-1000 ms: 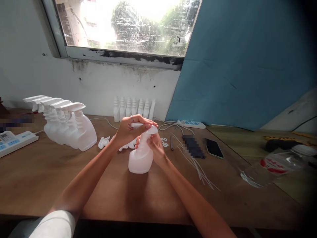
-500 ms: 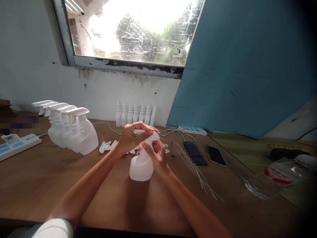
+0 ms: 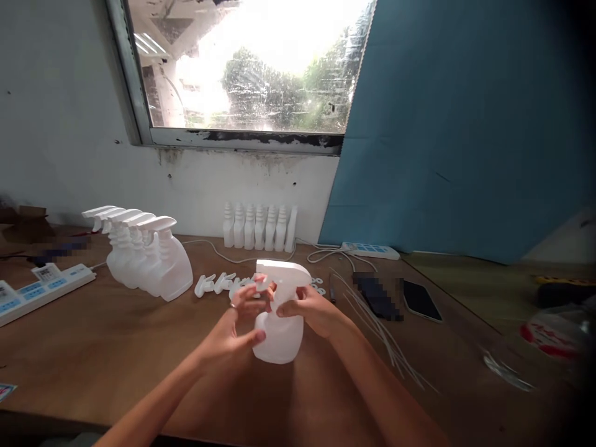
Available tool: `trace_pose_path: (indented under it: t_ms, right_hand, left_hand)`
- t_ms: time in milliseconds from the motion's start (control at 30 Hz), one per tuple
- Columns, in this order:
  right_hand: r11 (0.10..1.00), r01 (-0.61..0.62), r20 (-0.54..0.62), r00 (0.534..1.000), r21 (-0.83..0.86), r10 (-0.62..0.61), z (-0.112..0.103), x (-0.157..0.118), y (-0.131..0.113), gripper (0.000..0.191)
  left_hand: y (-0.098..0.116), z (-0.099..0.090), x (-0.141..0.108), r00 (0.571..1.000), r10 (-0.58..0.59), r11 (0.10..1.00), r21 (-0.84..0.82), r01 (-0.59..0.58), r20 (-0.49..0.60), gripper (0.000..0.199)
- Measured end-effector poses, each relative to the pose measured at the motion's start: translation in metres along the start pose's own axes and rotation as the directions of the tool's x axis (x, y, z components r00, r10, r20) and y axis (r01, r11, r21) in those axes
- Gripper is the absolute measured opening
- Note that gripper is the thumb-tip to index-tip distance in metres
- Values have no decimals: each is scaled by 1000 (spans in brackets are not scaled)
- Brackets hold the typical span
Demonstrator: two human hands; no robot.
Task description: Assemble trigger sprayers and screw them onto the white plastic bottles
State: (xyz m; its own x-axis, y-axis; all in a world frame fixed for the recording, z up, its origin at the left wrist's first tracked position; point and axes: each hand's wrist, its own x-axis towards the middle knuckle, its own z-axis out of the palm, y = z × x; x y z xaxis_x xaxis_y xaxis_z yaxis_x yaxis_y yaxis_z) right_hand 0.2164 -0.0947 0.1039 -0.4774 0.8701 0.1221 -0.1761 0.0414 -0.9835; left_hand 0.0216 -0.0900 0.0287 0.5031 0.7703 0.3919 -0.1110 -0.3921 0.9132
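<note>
A white spray bottle [image 3: 280,338] with its trigger head [image 3: 284,271] on top is upright in front of me, its nozzle end pointing left. My right hand [image 3: 316,310] grips the bottle's neck from the right, thumb across the front. On the left side, my left hand [image 3: 239,320] has its fingers apart beside the trigger and its thumb by the bottle's shoulder; it does not grip the bottle. Small white trigger parts [image 3: 205,284] lie behind my left hand, and small white rings [image 3: 318,287] lie behind my right, partly hidden.
Assembled spray bottles [image 3: 174,267] form a row at left. Several white ribbed pieces [image 3: 250,226] line the wall. Power strips [image 3: 60,284], thin white tubes [image 3: 386,338], a phone [image 3: 421,300] and a clear bottle with a red label [image 3: 549,335] are around.
My left hand has come off the spray head and opened at the bottle's left side. The bottle has turned, so its head shows side-on. The camera view has shifted slightly.
</note>
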Motion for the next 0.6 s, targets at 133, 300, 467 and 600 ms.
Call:
trace_pose_path:
  t_ms: [133, 300, 467, 600]
  right_hand:
    - [1000, -27, -80, 996, -14, 26, 8, -5, 3, 17]
    - [997, 37, 13, 999, -66, -36, 22, -9, 16, 23]
    - [931, 233, 80, 972, -281, -219, 4, -13, 33, 56]
    - [900, 169, -121, 964, -402, -235, -43, -14, 53, 38]
  left_hand:
    - [-18, 12, -31, 994, -108, 990, 93, 108, -11, 56]
    - [-14, 11, -52, 986, -133, 979, 140, 147, -105, 52]
    - [-5, -30, -89, 927, -207, 926, 243, 288, -312, 39]
    - [-5, -108, -135, 720, -162, 803, 334, 493, -674, 52]
